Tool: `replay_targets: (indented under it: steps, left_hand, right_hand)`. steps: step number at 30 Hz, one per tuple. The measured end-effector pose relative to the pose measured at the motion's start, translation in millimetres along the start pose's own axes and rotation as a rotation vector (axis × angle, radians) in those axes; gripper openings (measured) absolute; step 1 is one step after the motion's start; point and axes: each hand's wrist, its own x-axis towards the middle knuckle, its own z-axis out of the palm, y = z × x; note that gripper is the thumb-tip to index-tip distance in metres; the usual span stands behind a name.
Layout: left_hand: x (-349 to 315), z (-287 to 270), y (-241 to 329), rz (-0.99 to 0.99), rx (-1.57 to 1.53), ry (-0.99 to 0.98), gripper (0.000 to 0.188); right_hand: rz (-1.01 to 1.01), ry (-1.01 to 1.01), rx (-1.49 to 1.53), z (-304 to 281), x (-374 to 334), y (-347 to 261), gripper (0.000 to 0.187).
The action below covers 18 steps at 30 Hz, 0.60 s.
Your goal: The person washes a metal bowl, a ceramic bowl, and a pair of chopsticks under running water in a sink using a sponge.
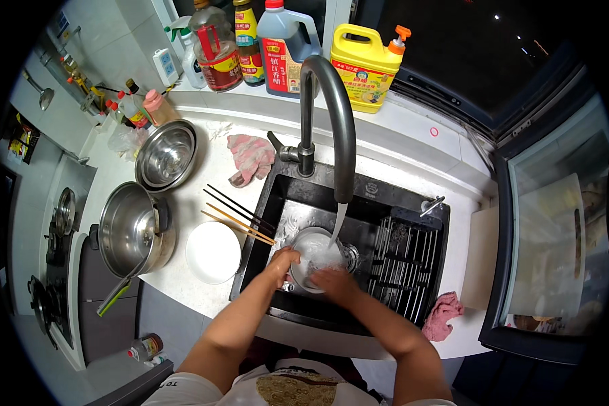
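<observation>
A pale round bowl (309,242) sits tilted inside the black sink (271,306), beneath the running tap (345,145). Water streams from the spout into it. My left hand (282,265) grips the bowl's left rim, thumb toward the inside. Over the near right part of the bowl, my right hand (335,284) is smeared by motion, and its fingers are hard to make out. Left of the sink, a white bowl (213,252) rests on the counter, with dark and wooden chopsticks (240,223) reaching over the sink's edge.
A metal rack (406,264) covers the sink's right side. A steel pot (125,233) holding a green-handled utensil and steel basins (167,155) stand left. Cloths (250,157) lie on the counter. Bottles and a yellow jug (362,68) line the sill; an open window (555,223) juts in at right.
</observation>
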Motion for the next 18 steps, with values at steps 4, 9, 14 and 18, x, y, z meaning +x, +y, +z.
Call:
replay_targets:
  steps: [4,9,14,18]
  left_hand:
    - [-18,10,14,-0.057,0.01,-0.063,0.074]
    - [-16,39,-13,0.18,-0.325,0.117,0.052]
    - [-8,8,1,-0.028,-0.112,-0.053,0.066]
    - [-10,-2,9,-0.156,-0.039,-0.21,0.066]
  right_hand:
    - [-0.02,0.049,-0.017,11,-13,14,0.028]
    - [0.685,0.02,0.395,-5,39,-61,0.025]
    - [-0.032,0.156,0.04,5,1,-9,0.027]
    - [-0.149,0.046,-0.157,-23,-2,21,0.019]
